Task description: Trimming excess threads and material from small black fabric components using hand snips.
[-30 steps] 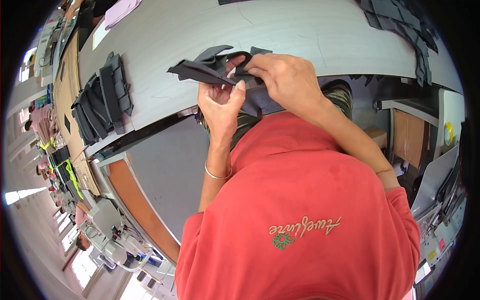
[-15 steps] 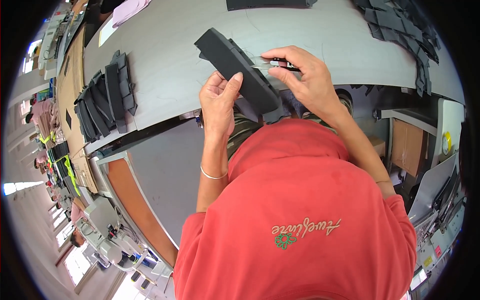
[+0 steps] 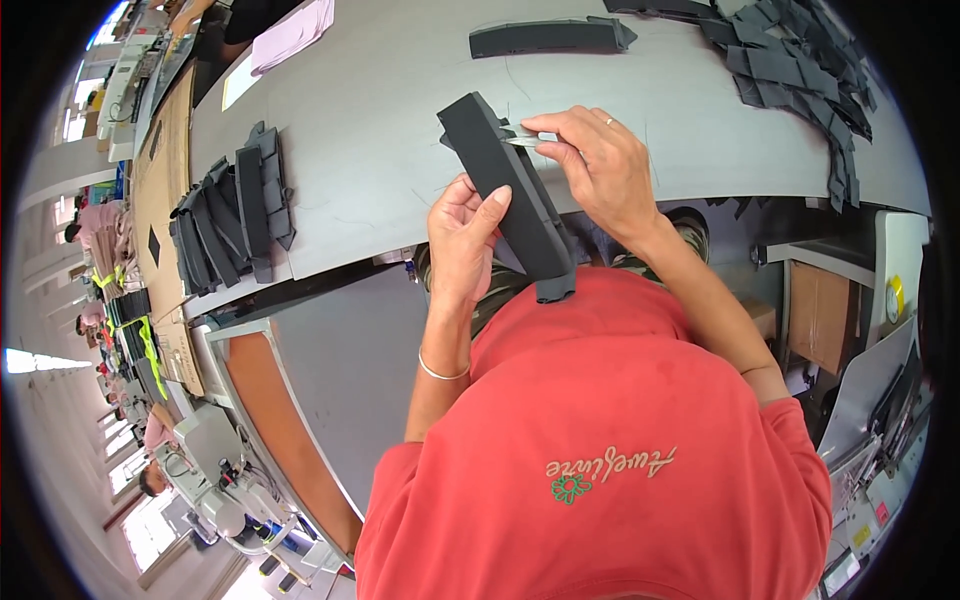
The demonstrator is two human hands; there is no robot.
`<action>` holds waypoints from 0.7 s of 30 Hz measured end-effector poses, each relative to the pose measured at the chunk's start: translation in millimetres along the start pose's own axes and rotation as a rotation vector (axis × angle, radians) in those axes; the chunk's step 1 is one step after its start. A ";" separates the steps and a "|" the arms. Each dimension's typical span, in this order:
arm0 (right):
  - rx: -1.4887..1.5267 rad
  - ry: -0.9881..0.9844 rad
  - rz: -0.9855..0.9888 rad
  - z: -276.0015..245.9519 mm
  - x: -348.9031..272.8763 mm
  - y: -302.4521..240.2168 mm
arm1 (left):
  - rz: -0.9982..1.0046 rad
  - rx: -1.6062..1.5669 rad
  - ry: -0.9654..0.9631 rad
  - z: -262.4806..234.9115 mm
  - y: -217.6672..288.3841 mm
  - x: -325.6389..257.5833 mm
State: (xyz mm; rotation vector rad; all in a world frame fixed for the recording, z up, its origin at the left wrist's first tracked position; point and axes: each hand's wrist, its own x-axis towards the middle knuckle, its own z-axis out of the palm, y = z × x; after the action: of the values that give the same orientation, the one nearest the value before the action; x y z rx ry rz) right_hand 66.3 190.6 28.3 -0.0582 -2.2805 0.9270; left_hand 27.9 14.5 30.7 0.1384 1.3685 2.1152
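Observation:
A long dark grey folded fabric piece (image 3: pixel 520 225) is held at a slant over the table's near edge. My left hand (image 3: pixel 462 240) grips its left side, thumb on top and fingers curled beneath. My right hand (image 3: pixel 605 170) pinches small metal thread snips (image 3: pixel 524 142) between thumb and fingers. The blades lie against the piece's right edge near its far end; whether they touch a thread is too small to tell. The piece's lower end hangs close to my red shirt (image 3: pixel 600 350).
Dark grey fabric pieces lie in a row (image 3: pixel 252 210) at the left and in a heap (image 3: pixel 790 75) at the far right. Another strip (image 3: pixel 550 38) lies at the back, near pink sheets (image 3: pixel 292 38). Loose threads are scattered over the grey table (image 3: pixel 360 130).
The snips have shifted toward the far end of the fabric piece, along its right edge. The piece stands steeper, and the whole view has shifted, showing more of the table's far side.

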 end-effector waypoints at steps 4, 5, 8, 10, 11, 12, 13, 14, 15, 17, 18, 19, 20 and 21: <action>-0.027 0.024 -0.016 0.2 0.0 -0.7 | 0.012 0.001 -0.004 0.9 -0.9 0.8; -0.033 0.023 -0.010 -0.1 0.1 -1.0 | 0.010 0.009 -0.002 0.8 -1.4 1.5; -0.044 -0.003 0.021 -1.5 -0.1 -1.0 | -0.008 0.020 -0.016 5.0 3.3 0.3; 0.078 0.008 0.133 -1.5 0.2 -2.2 | -0.022 0.023 -0.032 7.2 5.8 -1.5; 0.201 0.013 0.249 -1.9 0.8 -3.5 | -0.008 0.036 -0.047 7.9 5.8 -2.1; 0.202 0.016 0.240 -3.9 1.6 -4.5 | 0.007 0.049 -0.061 8.5 6.5 -3.0; 0.306 -0.011 0.334 -6.8 2.6 -3.6 | -0.011 0.061 -0.062 9.9 8.0 -3.5; 0.411 -0.040 0.427 -9.3 3.8 -3.0 | -0.004 0.064 -0.063 11.5 8.2 -3.6; 0.414 -0.038 0.420 -11.0 5.1 -2.6 | -0.002 0.068 -0.039 13.3 7.8 -3.3; 0.429 -0.080 0.420 -14.0 6.5 -4.4 | 0.001 0.083 -0.029 10.1 5.6 -1.3; 0.429 -0.077 0.412 -14.1 8.0 -6.0 | 0.009 0.084 -0.031 10.4 6.0 -1.0; 0.415 -0.080 0.370 -14.2 9.6 -7.8 | 0.024 0.098 -0.015 11.8 5.9 -1.6; 0.401 -0.083 0.327 -14.2 11.4 -9.3 | 0.039 0.112 0.001 12.9 6.1 -1.9; 0.399 -0.079 0.321 -14.4 13.4 -10.5 | 0.046 0.112 -0.003 13.3 6.8 -1.4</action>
State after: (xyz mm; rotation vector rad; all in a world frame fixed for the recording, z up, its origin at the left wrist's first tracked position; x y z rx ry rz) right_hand 66.5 195.1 50.1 -0.2202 -2.1486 1.5611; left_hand 31.5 22.3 42.9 0.2205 1.4957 2.0740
